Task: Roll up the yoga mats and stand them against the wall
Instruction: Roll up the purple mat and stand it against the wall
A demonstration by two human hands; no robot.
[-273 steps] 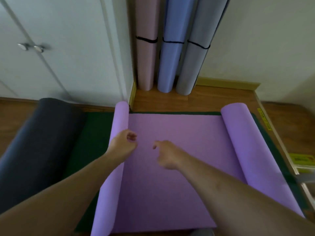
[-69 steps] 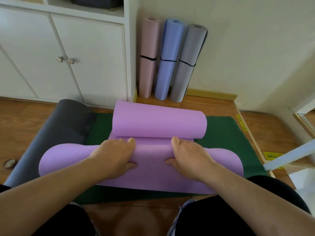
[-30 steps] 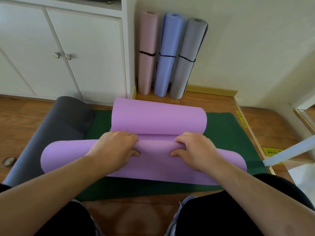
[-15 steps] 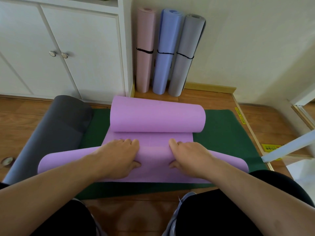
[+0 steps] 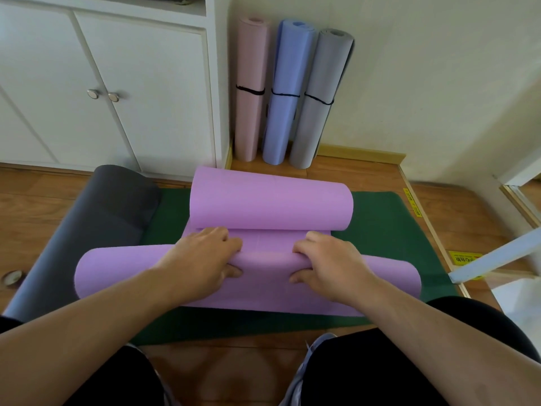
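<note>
Head view, the only one. You're mid-roll on the purple mat [image 5: 263, 256]. It lies crosswise on the green mat [image 5: 380, 218], directly under both hands, with a near roll in your grip and a second loose curl just past your fingertips.

How to do it well, my read:
- Keep both hands level so the roll tracks straight. If one hand leads, the ends will likely telescope.
- Tuck tight with the thumbs before each push; a slack core gives a fat roll that may not stand.
- That far curl is rolled toward you. Flatten it or roll into it, otherwise you'll probably end up with two rolls meeting.
- Hands sit close to centre; the roll's ends stick out well past them on both sides. Move them wider if the ends start to sag.

Pose:
- Left hand [image 5: 205, 259]: palm down on top of the near roll, fingers curled over its far side, thumb tucked at the near face. Clamped on the mat.
- Right hand [image 5: 330, 262]: mirror of the left, same clamp on the mat, just beside the left hand with a gap of mat between.
- Both forearms reach forward and down over your knees.

Beyond the hands: pink mat [image 5: 251, 89], blue mat [image 5: 288, 95] and grey mat [image 5: 320, 98] already upright against the wall [image 5: 424, 83]. Dark mat [image 5: 96, 224] left of the left hand, only its far end curled.
</note>
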